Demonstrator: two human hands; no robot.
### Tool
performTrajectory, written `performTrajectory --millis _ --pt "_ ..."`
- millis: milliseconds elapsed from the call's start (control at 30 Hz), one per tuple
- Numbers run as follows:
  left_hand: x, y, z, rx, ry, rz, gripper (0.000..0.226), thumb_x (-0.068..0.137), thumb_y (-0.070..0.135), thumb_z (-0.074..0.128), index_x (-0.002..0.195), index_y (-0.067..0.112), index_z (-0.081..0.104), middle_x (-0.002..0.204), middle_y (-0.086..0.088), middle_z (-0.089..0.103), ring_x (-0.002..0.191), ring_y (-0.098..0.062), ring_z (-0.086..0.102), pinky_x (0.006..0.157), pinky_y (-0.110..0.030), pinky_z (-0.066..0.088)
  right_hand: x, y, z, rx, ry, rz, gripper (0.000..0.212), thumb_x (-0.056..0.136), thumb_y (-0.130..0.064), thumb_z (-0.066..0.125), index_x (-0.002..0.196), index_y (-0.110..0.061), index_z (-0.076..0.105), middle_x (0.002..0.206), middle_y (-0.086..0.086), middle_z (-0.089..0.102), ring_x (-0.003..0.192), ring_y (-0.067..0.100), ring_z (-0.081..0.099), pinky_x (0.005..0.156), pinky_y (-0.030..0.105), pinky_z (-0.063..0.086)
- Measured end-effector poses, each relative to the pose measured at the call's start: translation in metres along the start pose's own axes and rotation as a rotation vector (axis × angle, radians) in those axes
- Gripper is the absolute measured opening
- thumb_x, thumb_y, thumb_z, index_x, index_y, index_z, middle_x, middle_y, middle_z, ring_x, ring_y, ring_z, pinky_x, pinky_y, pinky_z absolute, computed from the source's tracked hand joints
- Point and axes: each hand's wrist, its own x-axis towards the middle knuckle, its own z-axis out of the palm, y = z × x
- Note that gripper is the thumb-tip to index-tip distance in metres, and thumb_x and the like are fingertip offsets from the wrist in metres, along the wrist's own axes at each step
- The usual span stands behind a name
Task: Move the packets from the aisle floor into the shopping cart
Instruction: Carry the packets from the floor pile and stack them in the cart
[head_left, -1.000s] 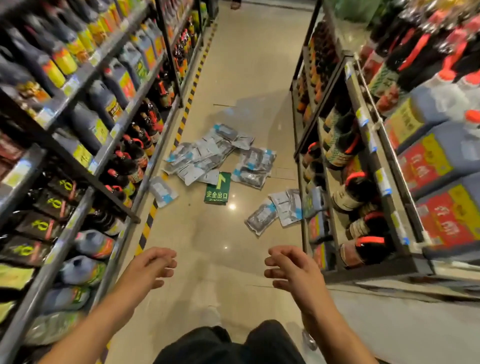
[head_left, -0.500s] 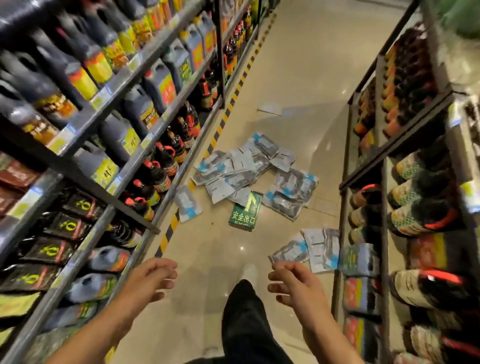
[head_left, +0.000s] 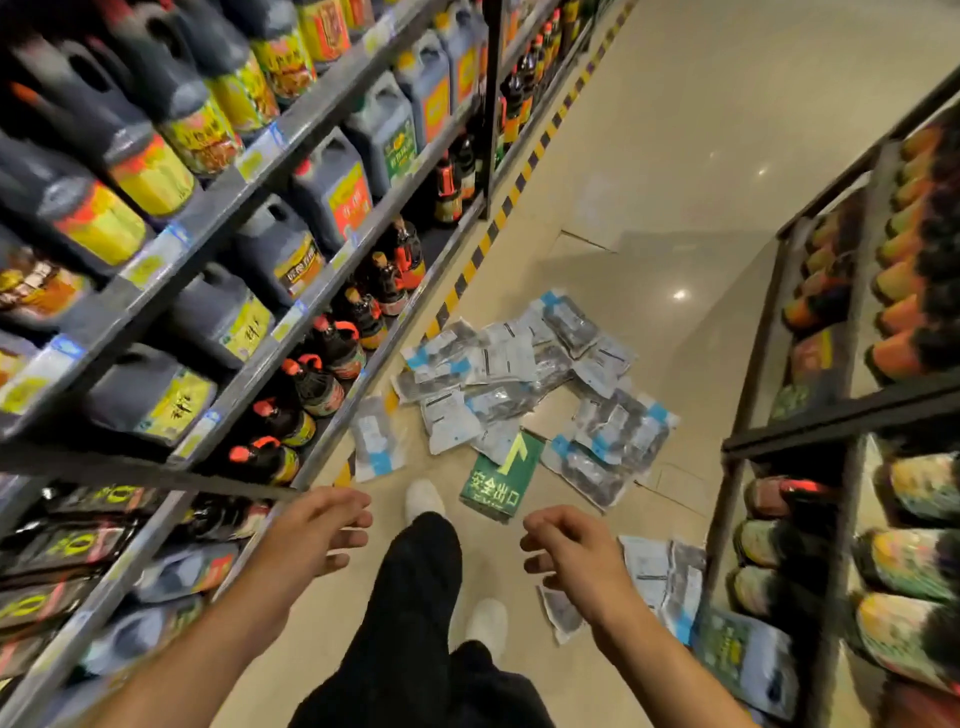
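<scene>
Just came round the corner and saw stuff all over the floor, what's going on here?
A person is walking down a shop aisle toward a pile of packets spilled on the floor around a green exit sign. A few more packets lie by the right-hand shelf. The left hand and right hand are held out in front, both open and empty. Nothing has been picked up, and no shopping cart is in view.

Glossy beige floor (head_left: 675, 156) (light glare), bottle-stocked shelves (head_left: 291, 270) both sides.
</scene>
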Motion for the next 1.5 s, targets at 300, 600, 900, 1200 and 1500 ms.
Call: performTrajectory --millis 300,600,900,1200,1500 --pt "0.218 0.032 0.05 0.059 -0.056 -0.141 0.012 0.101 0.023 0.064 0.101 0.019 0.075 0.097 -0.006 0.079 0.084 -0.02 0.072 0.07 -0.033 0.048 0.207 -0.002 0.004 0.002 0.117 0.29 0.011 0.097 -0.021 0.064 0.094 -0.015 0.073 0.087 0.005 0.078 0.07 0.02 0.071 0.064 0.032 0.046" --pt "0.51 -0.019 0.148 0.05 -0.021 -0.169 0.01 0.1 0.013 0.065 0.105 0.02 0.064 0.09 -0.006 0.066 0.076 -0.018 0.062 0.067 -0.029 0.042 0.497 0.053 0.06 0.335 0.041 0.465 0.031 0.098 -0.035 0.068 0.122 -0.018 0.063 0.114 0.004 0.066 0.087 0.022 0.068 0.067 0.032 0.051" --pt "0.678 -0.133 0.199 0.061 0.066 -0.294 0.04 0.092 0.03 0.076 0.122 0.017 0.052 0.115 -0.001 0.056 0.107 -0.021 0.048 0.084 -0.033 0.037 0.707 0.15 0.085 0.622 0.101 0.686 0.064 0.088 -0.048 0.077 0.132 -0.017 0.043 0.117 0.016 0.05 0.101 0.032 0.059 0.085 0.044 0.056" --pt "0.74 -0.197 0.229 -0.199 0.008 -0.459 0.052 0.078 0.036 0.089 0.122 0.014 0.073 0.111 -0.011 0.079 0.095 -0.034 0.077 0.082 -0.051 0.063 0.789 0.192 0.119 0.471 0.071 0.686 0.045 0.084 -0.051 0.081 0.097 -0.011 0.066 0.104 0.01 0.065 0.093 0.023 0.056 0.103 0.04 0.056" --pt "0.705 -0.186 0.223 -0.241 -0.038 -0.472 0.034 0.085 0.023 0.083 0.118 0.018 0.076 0.111 -0.01 0.08 0.105 -0.033 0.074 0.087 -0.043 0.06 0.792 0.176 0.129 0.44 0.149 0.574 0.035 0.089 -0.022 0.075 0.119 -0.005 0.068 0.097 0.014 0.079 0.086 0.03 0.077 0.081 0.054 0.064"
